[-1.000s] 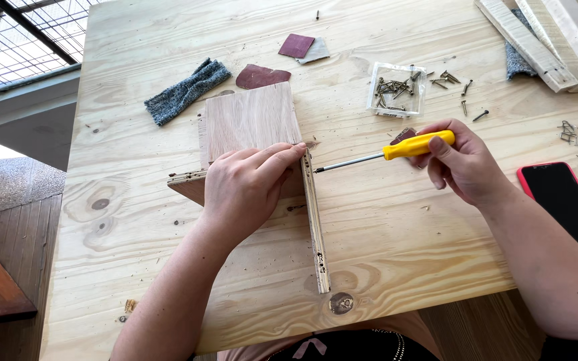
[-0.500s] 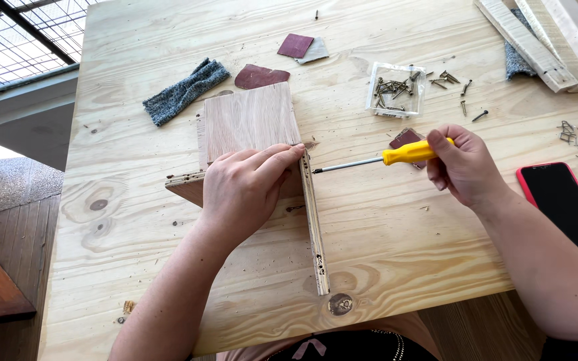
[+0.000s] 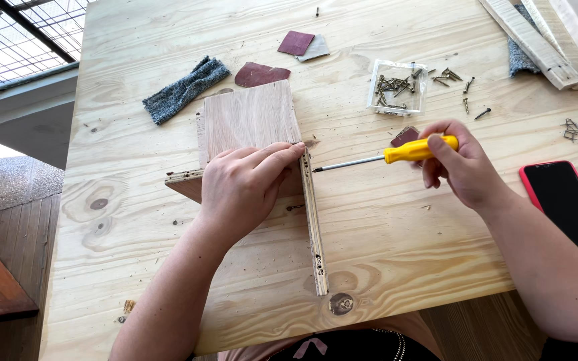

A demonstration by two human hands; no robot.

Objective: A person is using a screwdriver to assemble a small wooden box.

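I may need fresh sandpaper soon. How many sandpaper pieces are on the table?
3 in plain view: a dark red square by a grey piece at the far edge, and a reddish one behind the wooden panel. Another may hide under the right hand.

Bare table (image 3: 396,227) between the hands; screw box (image 3: 400,95) and phone (image 3: 566,207) crowd the right
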